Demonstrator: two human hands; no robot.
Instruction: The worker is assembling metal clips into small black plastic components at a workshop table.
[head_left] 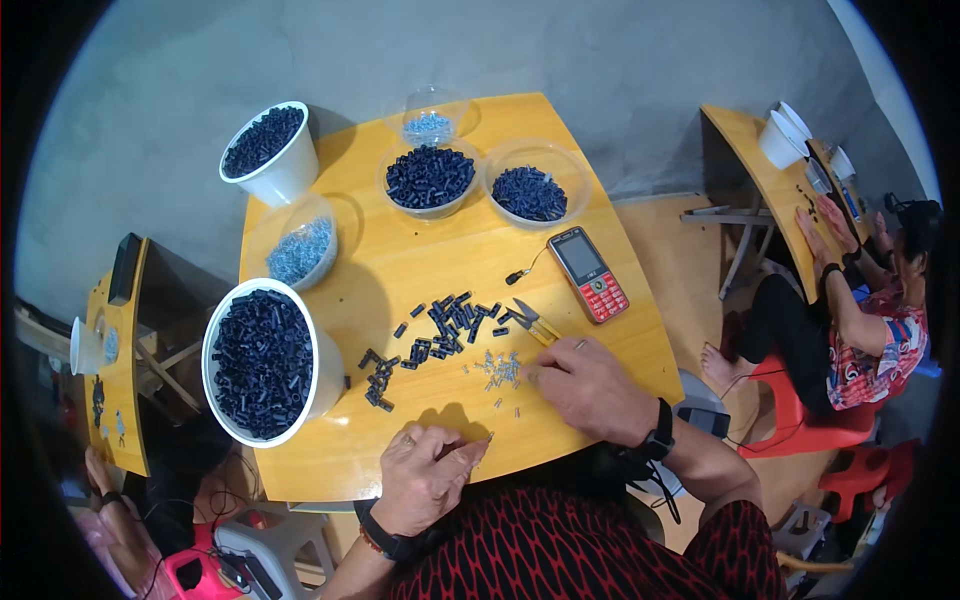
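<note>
My left hand (428, 478) is closed over the table's near edge, thumb and forefinger pinched. A tiny piece seems to show at the fingertips, too small to name. My right hand (598, 392) is also closed, its fingertips down at the table beside a small pile of silvery metal pieces (502, 370). Whatever those fingers hold is hidden. Just beyond the right hand lies a small cutting tool (538, 322) with yellow handles. Loose short black plastic parts (455, 325) are scattered over the middle of the table, beyond both hands.
White buckets of black parts stand at the left (325, 370) and far left (275, 180). Clear tubs hold black parts (430, 212) and silvery pieces (325, 270). A red-and-black keypad phone (590, 275) lies right. Other people work at side tables; a person (860, 320) sits right.
</note>
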